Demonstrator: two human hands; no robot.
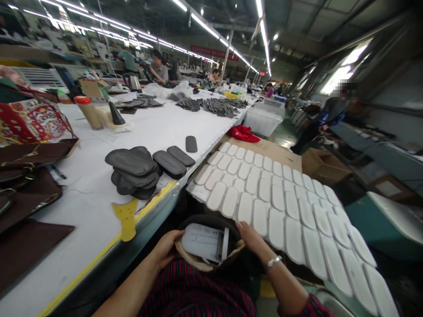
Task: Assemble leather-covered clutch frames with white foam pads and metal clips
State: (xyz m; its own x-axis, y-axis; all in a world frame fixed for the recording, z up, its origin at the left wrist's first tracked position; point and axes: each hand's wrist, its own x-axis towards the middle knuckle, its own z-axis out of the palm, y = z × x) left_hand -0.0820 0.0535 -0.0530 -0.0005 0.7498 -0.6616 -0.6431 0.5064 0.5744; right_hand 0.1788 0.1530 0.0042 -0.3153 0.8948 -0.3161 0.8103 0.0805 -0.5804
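Between my hands is a dark bag-like piece [205, 220] with a beige lining [198, 263], its mouth facing up toward me. Inside it sits a whitish plastic template [202, 242] with rounded corners, handwriting and an upright strip at its right end. My left hand [168, 247] grips the left rim, fingers partly hidden behind it. On the opposite side my right hand [250, 237] holds the rim, thumb at the edge. Left of them, on the table, lie a pile of dark oval pads [134, 169] and a yellow template [125, 219].
White oval pieces [276, 193] lie in rows on a board to the right. The white table [89, 211] carries brown bags [33, 185], a cup with a red lid [88, 112] and dark cut pieces [221, 106]. A cardboard box [325, 165] and a person [330, 110] are farther right.
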